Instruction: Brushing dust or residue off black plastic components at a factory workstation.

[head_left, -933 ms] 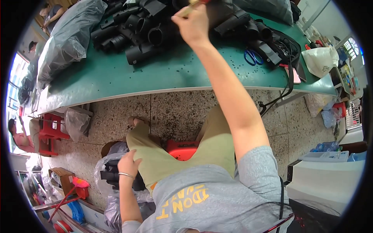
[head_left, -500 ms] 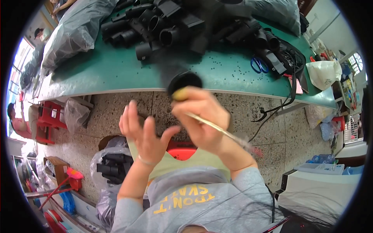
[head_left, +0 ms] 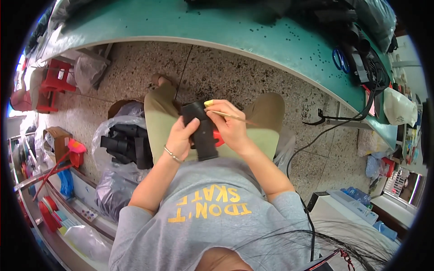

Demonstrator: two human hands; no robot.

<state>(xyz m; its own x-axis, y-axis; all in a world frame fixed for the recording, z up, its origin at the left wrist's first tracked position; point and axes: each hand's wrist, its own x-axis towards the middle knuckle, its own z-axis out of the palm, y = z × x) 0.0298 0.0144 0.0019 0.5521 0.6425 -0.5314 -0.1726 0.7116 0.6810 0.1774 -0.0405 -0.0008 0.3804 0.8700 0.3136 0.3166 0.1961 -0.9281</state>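
Note:
Over my lap, my left hand (head_left: 182, 139) is closed around a black plastic housing (head_left: 206, 141), its thumb pressed on the near face. The housing is a long hollow piece, tilted with its wider end away from me. Pinched in my right hand (head_left: 231, 128) is a thin pale stick (head_left: 233, 117), slanting back over the fingers. Its working tip is hidden at the housing. Something yellow, like a finger cover (head_left: 208, 103), sits at a right fingertip by the housing's upper end.
The green table (head_left: 181, 29) ahead carries heaped black parts, scattered small black pellets, blue-handled scissors (head_left: 340, 60) and a black cable (head_left: 334, 125) hanging off its edge. Left of my legs, a plastic bag (head_left: 101, 140) holds similar black housings. A red stool (head_left: 58, 79) stands farther left.
The housing, blurred near the table edge before, is now in my left hand over my lap. My left hand was open and has closed on it. The view has tilted down toward my body.

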